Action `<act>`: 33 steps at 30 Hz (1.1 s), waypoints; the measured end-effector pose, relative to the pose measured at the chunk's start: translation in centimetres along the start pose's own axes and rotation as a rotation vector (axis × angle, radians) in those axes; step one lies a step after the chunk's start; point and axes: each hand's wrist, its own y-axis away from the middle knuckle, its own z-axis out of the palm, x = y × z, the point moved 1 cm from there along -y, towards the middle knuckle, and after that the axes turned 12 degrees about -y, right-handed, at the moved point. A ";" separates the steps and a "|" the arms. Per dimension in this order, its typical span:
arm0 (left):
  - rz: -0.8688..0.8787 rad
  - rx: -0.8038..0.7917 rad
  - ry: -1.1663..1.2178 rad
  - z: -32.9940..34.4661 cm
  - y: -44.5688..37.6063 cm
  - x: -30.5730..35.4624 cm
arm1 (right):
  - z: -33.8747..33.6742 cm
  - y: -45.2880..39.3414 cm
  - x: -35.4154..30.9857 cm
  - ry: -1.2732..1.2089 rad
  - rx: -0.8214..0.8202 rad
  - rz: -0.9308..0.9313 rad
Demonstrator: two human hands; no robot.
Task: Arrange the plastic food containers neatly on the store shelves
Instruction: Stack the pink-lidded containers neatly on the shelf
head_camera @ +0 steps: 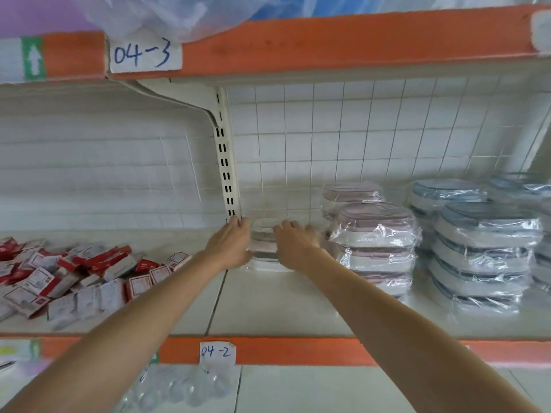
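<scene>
My left hand [231, 244] and right hand [293, 244] are both on a small stack of containers [264, 248] at the back of the shelf [268, 305], just right of the slotted upright [224, 162]. The left hand is pressed flat against the stack's left side, fingers nearly straight and reaching to the foot of the upright. The right hand lies over the top right of the stack, fingers bent loosely; I cannot tell whether they hook round the far edge or merely rest there. The stack looks like 2 or 3 pale containers, partly hidden by my hands.

From the head view, taking the upright as my marker: further right of it, past my hands, stand 2 wrapped stacks with pink lids [375, 236], one behind the other, and beyond those several stacks with blue lids [483, 248], all fairly square. Left of the upright lies a loose heap of red and white cartons [71, 272], not part of my job. The 04-2 label [217, 351] sits on the orange shelf edge below the upright.

I judge the work well along: pink and blue groups look settled, and this stack is being squared into the corner. A bare stretch of shelf in front of it could take more, if more are coming.
</scene>
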 end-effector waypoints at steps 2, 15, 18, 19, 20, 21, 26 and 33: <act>-0.003 -0.027 -0.067 -0.8 1.7 0.4 | -0.6 0.4 -0.9 0.021 0.073 -0.103; -0.155 -0.173 -0.327 -1.3 17.3 0.0 | 1.3 9.6 -5.5 -0.143 0.011 -0.558; -0.104 -0.138 -0.320 -1.4 18.3 1.4 | 1.9 12.1 -5.0 -0.201 0.017 -0.537; -0.098 -0.134 -0.298 -1.2 18.5 2.1 | 2.3 13.0 -4.6 -0.207 0.016 -0.521; -0.097 -0.122 -0.265 -0.9 18.7 2.9 | 2.6 13.8 -4.2 -0.208 0.015 -0.503; -0.097 -0.112 -0.227 -0.4 19.0 3.8 | 2.9 14.7 -3.7 -0.203 0.011 -0.487; 0.000 -0.226 -0.177 3.6 22.5 7.9 | 5.6 20.2 -0.8 -0.208 -0.096 -0.398; 0.011 -0.343 -0.050 7.5 26.4 12.0 | 10.9 27.6 4.1 -0.127 -0.378 -0.236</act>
